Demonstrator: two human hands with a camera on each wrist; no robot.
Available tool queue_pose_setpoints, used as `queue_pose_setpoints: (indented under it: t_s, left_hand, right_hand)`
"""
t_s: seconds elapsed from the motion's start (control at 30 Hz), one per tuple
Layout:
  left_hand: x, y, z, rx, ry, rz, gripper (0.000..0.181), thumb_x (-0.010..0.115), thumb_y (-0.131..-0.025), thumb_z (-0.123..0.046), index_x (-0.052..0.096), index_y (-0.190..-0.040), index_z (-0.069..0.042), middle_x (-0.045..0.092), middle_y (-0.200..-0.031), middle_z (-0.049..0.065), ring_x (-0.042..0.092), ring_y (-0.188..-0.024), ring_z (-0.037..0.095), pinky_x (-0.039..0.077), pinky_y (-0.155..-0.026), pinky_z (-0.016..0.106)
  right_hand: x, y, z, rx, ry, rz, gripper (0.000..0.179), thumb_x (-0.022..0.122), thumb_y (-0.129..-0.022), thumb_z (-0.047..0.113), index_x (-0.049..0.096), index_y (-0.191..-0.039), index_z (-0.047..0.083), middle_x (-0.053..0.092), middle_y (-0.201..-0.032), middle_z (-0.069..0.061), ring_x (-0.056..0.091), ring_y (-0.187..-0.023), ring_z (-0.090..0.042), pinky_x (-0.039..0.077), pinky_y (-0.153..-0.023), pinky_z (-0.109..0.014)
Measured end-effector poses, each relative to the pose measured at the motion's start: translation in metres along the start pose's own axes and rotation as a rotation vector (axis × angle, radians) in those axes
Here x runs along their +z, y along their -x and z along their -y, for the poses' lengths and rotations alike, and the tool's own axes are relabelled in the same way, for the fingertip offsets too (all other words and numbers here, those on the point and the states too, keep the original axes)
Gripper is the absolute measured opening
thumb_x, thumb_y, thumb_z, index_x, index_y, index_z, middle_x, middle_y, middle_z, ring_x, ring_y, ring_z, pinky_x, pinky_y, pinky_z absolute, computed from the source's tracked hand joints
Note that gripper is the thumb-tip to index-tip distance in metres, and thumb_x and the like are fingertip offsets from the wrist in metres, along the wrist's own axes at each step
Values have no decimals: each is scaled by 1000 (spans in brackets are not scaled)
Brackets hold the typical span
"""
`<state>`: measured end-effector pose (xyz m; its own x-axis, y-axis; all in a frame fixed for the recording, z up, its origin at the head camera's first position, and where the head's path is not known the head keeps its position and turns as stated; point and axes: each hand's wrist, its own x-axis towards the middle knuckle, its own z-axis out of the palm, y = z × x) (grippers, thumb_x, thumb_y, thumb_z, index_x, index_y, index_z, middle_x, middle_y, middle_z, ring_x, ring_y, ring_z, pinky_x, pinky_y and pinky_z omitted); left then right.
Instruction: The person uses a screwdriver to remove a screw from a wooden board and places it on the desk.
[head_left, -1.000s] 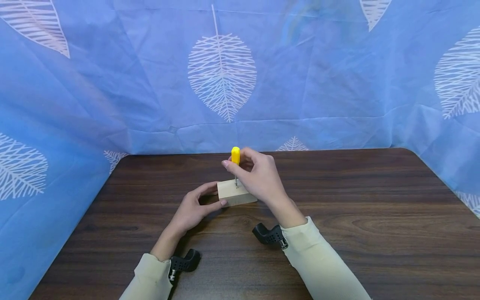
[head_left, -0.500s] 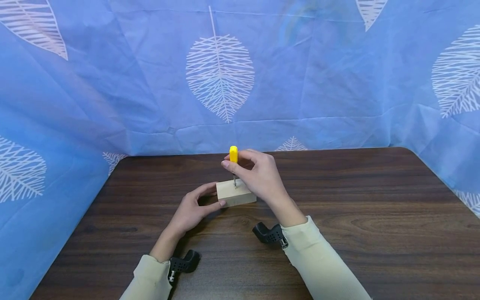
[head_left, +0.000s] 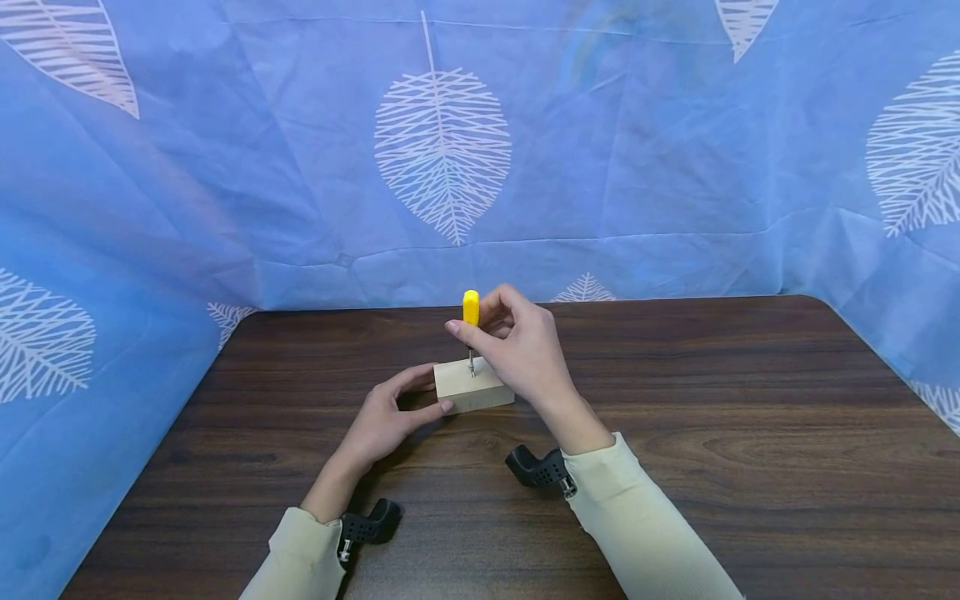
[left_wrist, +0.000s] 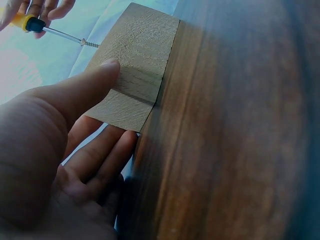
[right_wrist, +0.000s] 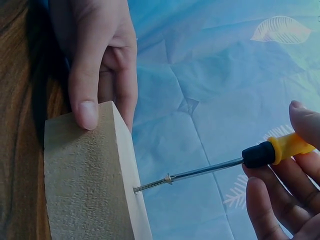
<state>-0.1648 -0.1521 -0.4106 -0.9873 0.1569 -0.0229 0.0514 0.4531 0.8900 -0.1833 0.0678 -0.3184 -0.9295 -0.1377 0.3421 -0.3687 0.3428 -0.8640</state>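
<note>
A pale wooden block [head_left: 480, 400] lies on the table in the head view. My left hand [head_left: 385, 423] grips its left end, thumb [left_wrist: 95, 85] on the near side and fingers around the far side. In the right wrist view, a screw [right_wrist: 152, 185] stands in the block's top face with much of its thread showing. The tip of a screwdriver [head_left: 471, 308] with a yellow handle and black collar meets the screw's head. My right hand [head_left: 528, 354] holds the yellow handle between thumb and fingers, above the block.
The dark wood-grain table [head_left: 712, 417] spreads around both hands. Behind it and along the left hangs a blue cloth [head_left: 637, 167] with white leaf prints. Black wrist mounts [head_left: 371, 522] sit at both light sleeves.
My right hand's knuckles have risen slightly and its fingers have shifted around the handle. The screwdriver stays upright on the screw. My left hand and the block keep their place.
</note>
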Motion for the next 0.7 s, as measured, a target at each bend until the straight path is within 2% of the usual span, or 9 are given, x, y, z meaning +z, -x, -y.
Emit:
queue_pose_setpoints:
  t_s: [0.1, 0.4, 0.7]
  left_hand:
    - [0, 0, 0, 5, -4, 0, 65, 85, -95, -36, 60, -154, -25, 67, -150, 4, 58, -145, 31, 43, -120, 63]
    - [0, -1, 0, 16, 6, 5, 64, 85, -95, -34, 60, -153, -24, 67, -149, 5, 57, -145, 31, 43, -121, 63]
    - [0, 0, 1, 11, 2, 6, 64, 85, -95, -35, 60, -153, -24, 67, -150, 5, 57, -146, 32, 42, -121, 63]
  right_hand:
    - [0, 1, 1, 0, -6, -12, 27, 90, -91, 28, 68, -98, 13, 79, -96, -2, 76, -83, -16, 60, -75, -38]
    - [-2, 0, 1, -17, -2, -29, 26, 90, -90, 27, 69, -90, 13, 79, -94, -4, 76, -84, -18, 59, -75, -37]
    - [-3, 0, 4, -6, 17, 14, 19, 87, -93, 27, 76, -97, 14, 81, -96, -2, 76, -84, -17, 60, -77, -37]
